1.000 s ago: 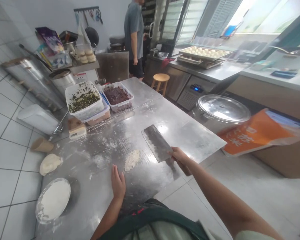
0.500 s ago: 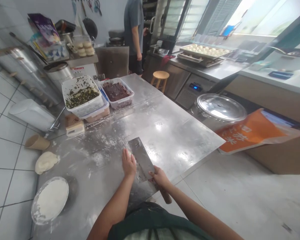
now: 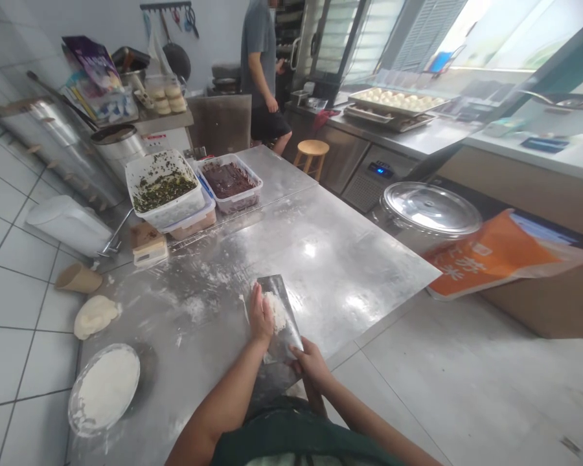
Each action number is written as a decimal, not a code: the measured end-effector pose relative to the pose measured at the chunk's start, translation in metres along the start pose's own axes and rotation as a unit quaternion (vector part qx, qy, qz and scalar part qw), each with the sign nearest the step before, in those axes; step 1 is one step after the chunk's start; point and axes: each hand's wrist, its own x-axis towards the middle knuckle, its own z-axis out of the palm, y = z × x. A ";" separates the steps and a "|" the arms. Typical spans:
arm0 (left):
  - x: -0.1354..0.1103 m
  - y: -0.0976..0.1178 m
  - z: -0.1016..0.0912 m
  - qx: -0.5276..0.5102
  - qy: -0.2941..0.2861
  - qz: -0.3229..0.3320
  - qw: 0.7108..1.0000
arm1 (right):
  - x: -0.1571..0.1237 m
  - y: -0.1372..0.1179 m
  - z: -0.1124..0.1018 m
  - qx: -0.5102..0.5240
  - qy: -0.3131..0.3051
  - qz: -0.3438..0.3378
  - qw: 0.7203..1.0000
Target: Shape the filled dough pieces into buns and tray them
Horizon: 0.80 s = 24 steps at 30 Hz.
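Note:
My right hand (image 3: 309,364) grips the handle of a cleaver (image 3: 282,314) whose flat blade lies low over the steel table (image 3: 330,259). A small heap of floury scraps (image 3: 276,312) sits on the blade. My left hand (image 3: 261,317) rests with straight fingers against the blade's left edge, touching the scraps. Flour dust marks the table around them.
A bowl of flour (image 3: 104,387) and a dough lump (image 3: 95,315) lie at the near left. Tubs of green filling (image 3: 164,189) and dark paste (image 3: 228,181) stand farther back. A lidded pot (image 3: 430,210), an orange sack (image 3: 490,254), a stool (image 3: 311,153) and a standing person (image 3: 261,71) are to the right and behind.
The cleaver came down from the right to the heap of scraps, and the scraps now sit on its blade. My left hand moved up beside the blade.

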 end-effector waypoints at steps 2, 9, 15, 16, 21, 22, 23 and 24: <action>0.010 -0.014 -0.011 0.036 0.021 -0.017 0.999 | -0.004 -0.003 -0.011 0.020 0.026 -0.007 0.999; 0.025 -0.043 -0.001 0.077 -0.017 -0.002 0.997 | -0.007 -0.009 -0.033 -0.032 0.078 -0.022 0.996; 0.014 -0.002 0.026 -0.027 -0.085 0.003 0.996 | 0.000 0.006 0.000 -0.006 0.038 -0.027 0.999; 0.014 0.005 0.025 -0.047 -0.096 0.007 0.994 | 0.000 0.009 0.004 0.006 0.032 -0.026 0.999; 0.018 0.013 -0.004 -0.067 -0.104 0.031 0.992 | 0.000 0.014 -0.001 0.017 0.020 -0.034 0.999; 0.017 0.007 -0.012 -0.050 -0.092 0.023 0.994 | -0.001 0.013 -0.005 0.015 0.027 -0.033 0.999; 0.016 0.000 -0.019 -0.029 -0.078 0.012 0.996 | -0.001 0.011 -0.009 0.015 0.037 -0.033 0.999; 0.014 -0.009 -0.025 -0.007 -0.061 -0.002 0.998 | -0.002 0.010 -0.014 0.014 0.046 -0.034 0.998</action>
